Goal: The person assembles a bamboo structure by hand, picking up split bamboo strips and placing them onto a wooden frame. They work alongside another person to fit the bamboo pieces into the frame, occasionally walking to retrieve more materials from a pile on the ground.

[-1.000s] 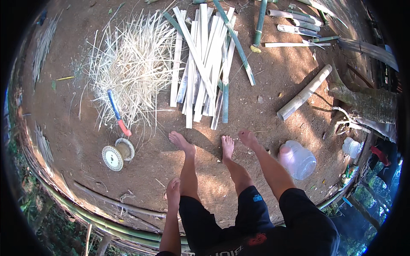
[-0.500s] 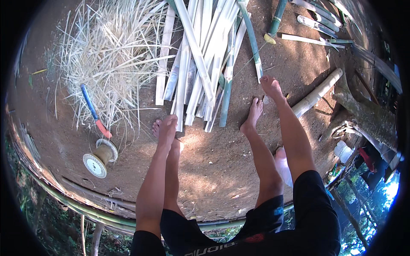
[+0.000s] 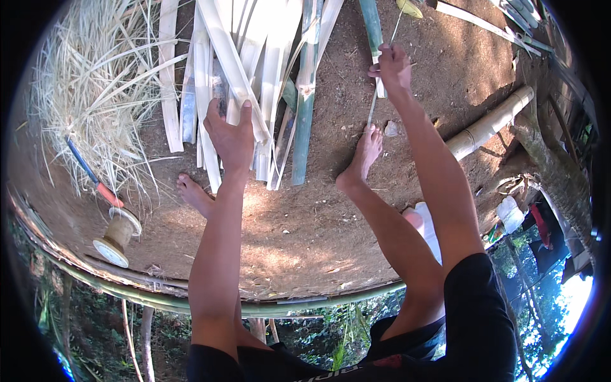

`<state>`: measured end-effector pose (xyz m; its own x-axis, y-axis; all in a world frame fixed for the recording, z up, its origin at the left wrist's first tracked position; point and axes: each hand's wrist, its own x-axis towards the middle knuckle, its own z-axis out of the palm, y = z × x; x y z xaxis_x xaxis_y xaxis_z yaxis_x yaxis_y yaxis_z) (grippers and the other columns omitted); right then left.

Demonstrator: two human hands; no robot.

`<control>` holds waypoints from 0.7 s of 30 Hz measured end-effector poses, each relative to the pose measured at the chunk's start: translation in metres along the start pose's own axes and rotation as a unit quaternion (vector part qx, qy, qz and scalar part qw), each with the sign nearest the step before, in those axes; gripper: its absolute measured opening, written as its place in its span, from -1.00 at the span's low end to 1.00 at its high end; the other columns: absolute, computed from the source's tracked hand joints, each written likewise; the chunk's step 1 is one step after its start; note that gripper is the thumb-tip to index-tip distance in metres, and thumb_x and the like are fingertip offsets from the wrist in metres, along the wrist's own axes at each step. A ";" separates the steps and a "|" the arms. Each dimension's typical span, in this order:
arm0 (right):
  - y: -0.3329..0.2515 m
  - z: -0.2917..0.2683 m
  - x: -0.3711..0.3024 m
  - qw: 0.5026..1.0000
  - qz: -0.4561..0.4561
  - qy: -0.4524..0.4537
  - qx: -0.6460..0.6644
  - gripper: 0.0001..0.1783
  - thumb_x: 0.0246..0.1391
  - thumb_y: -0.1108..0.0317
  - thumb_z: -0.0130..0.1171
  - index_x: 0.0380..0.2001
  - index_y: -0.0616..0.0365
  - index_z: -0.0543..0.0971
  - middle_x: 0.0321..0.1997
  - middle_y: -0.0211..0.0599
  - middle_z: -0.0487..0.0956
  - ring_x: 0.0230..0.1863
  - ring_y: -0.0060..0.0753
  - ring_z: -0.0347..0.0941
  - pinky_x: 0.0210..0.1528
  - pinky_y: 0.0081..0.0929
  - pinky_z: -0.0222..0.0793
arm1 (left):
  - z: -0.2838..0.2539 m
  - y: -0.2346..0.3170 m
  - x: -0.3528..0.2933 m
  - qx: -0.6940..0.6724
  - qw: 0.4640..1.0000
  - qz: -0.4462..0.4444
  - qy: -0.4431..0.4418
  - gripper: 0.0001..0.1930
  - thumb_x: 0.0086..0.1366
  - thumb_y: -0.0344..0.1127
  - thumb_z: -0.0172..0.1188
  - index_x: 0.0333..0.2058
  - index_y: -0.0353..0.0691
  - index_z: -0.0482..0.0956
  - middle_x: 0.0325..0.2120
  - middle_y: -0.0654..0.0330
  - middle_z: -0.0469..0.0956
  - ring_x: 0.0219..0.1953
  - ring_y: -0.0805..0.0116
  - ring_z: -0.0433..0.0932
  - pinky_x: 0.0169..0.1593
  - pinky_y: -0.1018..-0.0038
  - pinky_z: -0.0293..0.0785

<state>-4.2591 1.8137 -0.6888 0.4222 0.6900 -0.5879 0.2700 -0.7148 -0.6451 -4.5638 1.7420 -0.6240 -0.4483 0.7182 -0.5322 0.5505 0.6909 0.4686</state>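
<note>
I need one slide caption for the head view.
Left hand over pale strips, right hand at a green strip; shavings heap at left.

Head view: left hand [image 3: 230, 141], spread, over pale split strips [image 3: 232, 70]; contact unclear. Right hand [image 3: 394, 71] at the near end of a green strip [image 3: 371, 25] (grip not resolvable). Left side: heaped straw-like shavings [image 3: 95, 95], blue-and-red tool [image 3: 93, 174], its red end just beside a spool [image 3: 118, 233]. Right side: bamboo tube [image 3: 491, 124] lying on brown soil [image 3: 305, 223].

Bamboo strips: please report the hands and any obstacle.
Left hand open by pale strips. Right hand at green strip, grip unclear. Diagonal strip crossing others.
</note>
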 end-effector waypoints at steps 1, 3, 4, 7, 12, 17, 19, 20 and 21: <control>0.008 -0.036 0.010 0.998 -0.009 -0.001 -0.069 -0.73 0.26 0.22 -0.09 -0.33 0.23 0.43 -0.61 -0.30 0.48 -0.61 -0.43 0.52 -0.56 -0.44 0.47 | 0.004 0.006 0.000 0.023 1.000 0.006 0.014 -0.24 0.16 -0.09 0.28 0.17 -0.45 0.14 0.08 -0.23 0.17 0.17 -0.11 0.18 0.21 0.13 0.15; 0.020 -0.119 0.037 0.944 -0.051 0.056 -0.322 -0.72 0.26 0.19 -0.13 -0.21 0.12 0.49 -0.51 -0.24 0.54 -0.49 -0.43 0.56 -0.56 -0.40 0.43 | 0.008 0.010 0.006 0.058 0.997 0.028 0.031 -0.15 0.12 -0.06 0.31 0.20 -0.44 0.07 0.13 -0.24 0.07 0.21 -0.14 0.09 0.24 0.09 0.09; 0.040 -0.174 0.060 0.884 -0.045 0.115 -0.451 -0.63 0.20 0.14 -0.07 -0.04 0.15 0.42 -0.27 -0.11 0.51 -0.23 -0.25 0.49 -0.23 -0.29 0.35 | 0.013 0.015 0.009 0.071 0.996 0.043 0.037 -0.10 0.10 -0.04 0.33 0.22 -0.44 0.03 0.15 -0.25 0.03 0.23 -0.16 0.04 0.26 0.07 0.06; 0.038 -0.217 0.071 0.798 -0.002 0.220 -0.561 -0.26 0.11 -0.04 0.03 0.25 0.16 0.18 0.32 0.14 0.12 0.32 0.17 0.02 0.28 0.01 0.02 | 0.013 0.021 0.022 0.059 0.996 0.070 0.022 0.07 0.01 0.06 0.39 0.25 -0.45 -0.07 0.19 -0.28 -0.08 0.25 -0.22 -0.05 0.27 0.04 0.01; 0.026 -0.064 0.059 0.904 -0.141 -0.019 -0.404 -0.17 0.06 -0.10 0.09 0.23 0.25 0.17 0.21 0.17 0.26 0.26 0.19 0.13 0.33 -0.09 0.04 | 0.033 0.010 0.033 0.170 0.979 0.115 -0.001 -0.23 0.02 -0.08 0.37 0.05 -0.54 0.27 0.11 -0.32 0.08 0.17 -0.23 0.11 0.20 0.04 0.12; 0.017 0.010 0.023 0.939 -0.095 -0.004 -0.329 -0.29 -0.02 -0.01 0.14 0.03 0.32 0.24 -0.05 0.13 0.40 0.00 0.11 0.37 0.10 -0.08 0.29 | 0.031 -0.002 0.032 0.067 0.986 0.154 0.008 -0.49 0.03 -0.45 0.21 -0.03 -0.47 0.27 -0.02 -0.29 0.25 0.00 -0.16 0.35 0.05 0.16 0.30; -0.010 0.022 -0.024 0.956 -0.073 -0.023 -0.284 -0.38 -0.04 0.03 0.14 -0.07 0.29 0.26 -0.18 0.05 0.43 -0.14 0.00 0.45 -0.04 -0.07 0.40 | 0.011 -0.012 0.019 -0.044 0.995 0.083 0.011 -0.51 0.05 -0.49 0.20 -0.04 -0.45 0.26 -0.10 -0.23 0.32 -0.06 -0.09 0.40 0.02 0.20 0.31; -0.013 0.025 -0.046 0.962 -0.076 -0.006 -0.263 -0.48 -0.03 0.10 0.15 -0.17 0.26 0.25 -0.39 -0.07 0.40 -0.43 -0.16 0.43 -0.34 -0.18 0.50 | 0.008 -0.009 0.013 -0.106 0.993 0.055 0.011 -0.52 0.06 -0.50 0.20 -0.04 -0.44 0.25 -0.14 -0.20 0.36 -0.09 -0.06 0.43 0.01 0.22 0.32; -0.010 0.029 -0.071 0.967 -0.092 -0.004 -0.236 -0.59 0.00 0.21 0.14 -0.23 0.25 0.25 -0.53 -0.24 0.35 -0.58 -0.33 0.34 -0.57 -0.39 0.45 | -0.002 -0.003 -0.001 -0.115 0.993 0.022 -0.006 -0.57 0.10 -0.52 0.18 -0.06 -0.42 0.25 -0.22 -0.10 0.42 -0.14 0.09 0.46 0.00 0.31 0.32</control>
<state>-4.3169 1.7754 -0.6545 0.3222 0.8104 -0.4894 0.7056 -0.5502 -0.4465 -4.5664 1.7399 -0.6233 -0.4188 0.7479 -0.5151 0.3925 0.6606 0.6400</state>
